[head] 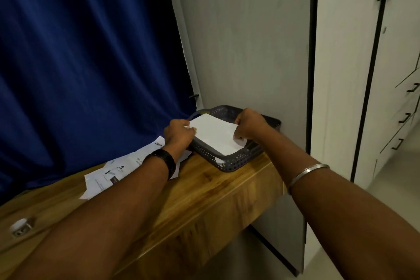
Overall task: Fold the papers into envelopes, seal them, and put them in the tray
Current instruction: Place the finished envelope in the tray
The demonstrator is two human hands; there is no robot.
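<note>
Both hands held one white folded envelope (216,135) over the dark grey tray (229,162) with small holes in its wall. The tray stood at the far right corner of the wooden desk (204,188), close against a pale cupboard (250,41).

The left hand (179,134) gripped the left edge of the envelope with its fingers curled round it. The right hand (250,124) pinched the right edge in the same way, so the fingers of both hands were clamped on the envelope. The envelope lay inside the rim of the tray, but whether it already rested on the bottom could not be told.

Printed papers (113,177) lay flat on the desk just left of the tray, partly under the left wrist with its black watch (164,161). The right forearm wore a silver bangle (306,173). A small white round thing (20,226), too blurred to name, sat near the left end of the desk. A dark blue curtain (79,52) hung behind.
</note>
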